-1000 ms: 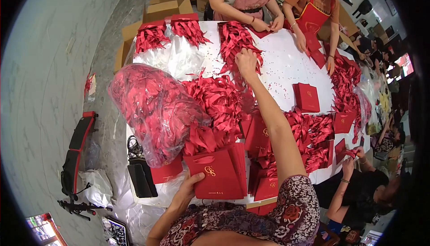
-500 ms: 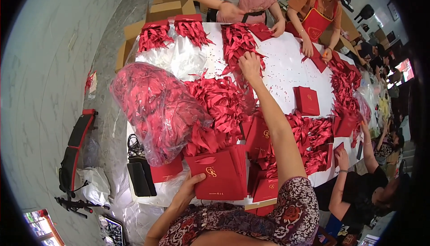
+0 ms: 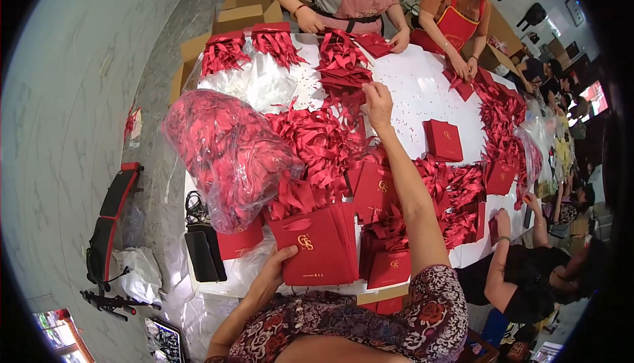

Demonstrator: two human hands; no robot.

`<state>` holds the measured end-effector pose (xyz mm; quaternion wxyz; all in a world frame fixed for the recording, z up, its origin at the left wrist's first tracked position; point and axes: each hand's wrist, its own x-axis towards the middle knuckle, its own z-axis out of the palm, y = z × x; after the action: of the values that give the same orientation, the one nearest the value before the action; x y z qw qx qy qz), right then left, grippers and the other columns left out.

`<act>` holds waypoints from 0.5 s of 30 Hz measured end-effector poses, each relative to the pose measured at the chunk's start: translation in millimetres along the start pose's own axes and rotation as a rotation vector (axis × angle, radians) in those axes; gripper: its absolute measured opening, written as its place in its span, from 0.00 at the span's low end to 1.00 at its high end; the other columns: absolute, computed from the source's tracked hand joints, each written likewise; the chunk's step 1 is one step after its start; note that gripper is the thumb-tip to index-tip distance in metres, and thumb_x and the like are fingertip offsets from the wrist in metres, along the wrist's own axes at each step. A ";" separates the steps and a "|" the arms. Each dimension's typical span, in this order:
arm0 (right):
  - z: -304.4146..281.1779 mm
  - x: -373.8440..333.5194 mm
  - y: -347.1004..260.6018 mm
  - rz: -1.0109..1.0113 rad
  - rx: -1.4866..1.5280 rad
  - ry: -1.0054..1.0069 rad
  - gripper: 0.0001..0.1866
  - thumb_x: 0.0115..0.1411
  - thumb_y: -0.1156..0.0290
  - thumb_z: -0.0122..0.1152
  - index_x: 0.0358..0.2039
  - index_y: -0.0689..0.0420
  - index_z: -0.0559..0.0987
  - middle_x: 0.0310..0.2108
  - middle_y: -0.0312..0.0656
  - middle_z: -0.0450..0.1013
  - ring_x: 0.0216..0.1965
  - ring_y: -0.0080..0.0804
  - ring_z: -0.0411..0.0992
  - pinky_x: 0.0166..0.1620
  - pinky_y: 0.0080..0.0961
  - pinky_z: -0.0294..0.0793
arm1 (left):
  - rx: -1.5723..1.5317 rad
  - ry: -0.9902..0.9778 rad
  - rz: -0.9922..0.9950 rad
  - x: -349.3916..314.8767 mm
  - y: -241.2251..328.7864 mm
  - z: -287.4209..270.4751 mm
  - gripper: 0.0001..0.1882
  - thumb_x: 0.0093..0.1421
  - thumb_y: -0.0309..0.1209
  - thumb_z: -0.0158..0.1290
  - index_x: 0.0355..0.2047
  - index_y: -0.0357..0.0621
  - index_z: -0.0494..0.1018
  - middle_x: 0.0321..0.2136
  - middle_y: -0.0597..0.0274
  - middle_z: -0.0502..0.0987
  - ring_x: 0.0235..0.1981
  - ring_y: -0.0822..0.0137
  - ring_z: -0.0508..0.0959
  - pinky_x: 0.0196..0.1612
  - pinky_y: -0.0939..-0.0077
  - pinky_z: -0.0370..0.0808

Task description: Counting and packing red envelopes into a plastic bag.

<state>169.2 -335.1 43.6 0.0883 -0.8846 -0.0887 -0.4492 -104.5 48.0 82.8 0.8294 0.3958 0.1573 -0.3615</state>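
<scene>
My left hand (image 3: 269, 273) grips the lower left side of a stack of flat red gift bags (image 3: 314, 247) with gold print and a ribbon handle, thumb across the front bag. My right hand (image 3: 378, 104) reaches out over the table, fingers curled together; anything between them is too small or hidden to make out. Just left of it lies a pile of red bags with ribbon handles (image 3: 345, 79). Loose red ribbons (image 3: 317, 145) heap up between my hands. More printed red bags (image 3: 375, 191) stand beneath my right forearm.
A large clear plastic sack of red ribbons (image 3: 228, 158) fills the table's left side, near a black phone (image 3: 206, 256). A small bag stack (image 3: 443, 140) sits right of my arm. Co-workers handle red bags across the table and at right. Cardboard boxes (image 3: 247, 16) stand behind.
My right hand has drawn slightly back and right from the ribbon pile. The far co-worker in the pink apron has lowered a hand to the bags. My left hand keeps its hold.
</scene>
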 end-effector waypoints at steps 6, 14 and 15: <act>-13.3 -6.3 -4.0 0.485 0.411 0.279 0.04 0.61 0.77 0.56 0.37 0.60 0.77 0.36 0.47 0.72 0.38 0.46 0.73 0.42 0.34 0.72 | 0.013 -0.021 -0.007 -1.7 -9.6 7.3 0.32 0.56 0.37 0.59 0.58 0.38 0.63 0.50 0.54 0.75 0.51 0.59 0.77 0.55 0.61 0.75; -11.0 -36.8 -18.5 0.176 0.361 -0.045 0.08 0.59 0.80 0.53 0.40 0.60 0.73 0.38 0.51 0.71 0.40 0.54 0.71 0.43 0.40 0.72 | -0.028 0.015 -0.049 -17.2 -21.4 5.0 0.30 0.59 0.35 0.57 0.59 0.37 0.62 0.49 0.53 0.75 0.49 0.61 0.77 0.54 0.65 0.76; -11.2 -34.1 -20.6 0.206 0.401 0.022 0.08 0.59 0.79 0.55 0.40 0.61 0.74 0.36 0.49 0.72 0.39 0.49 0.73 0.43 0.37 0.73 | -0.034 0.003 -0.040 -17.4 -19.7 5.8 0.31 0.59 0.35 0.57 0.59 0.37 0.61 0.50 0.53 0.75 0.49 0.61 0.77 0.54 0.65 0.76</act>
<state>135.8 -320.4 24.1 0.3087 -0.8488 -0.0842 -0.4209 -130.9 43.4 85.4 0.8283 0.3790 0.1724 -0.3748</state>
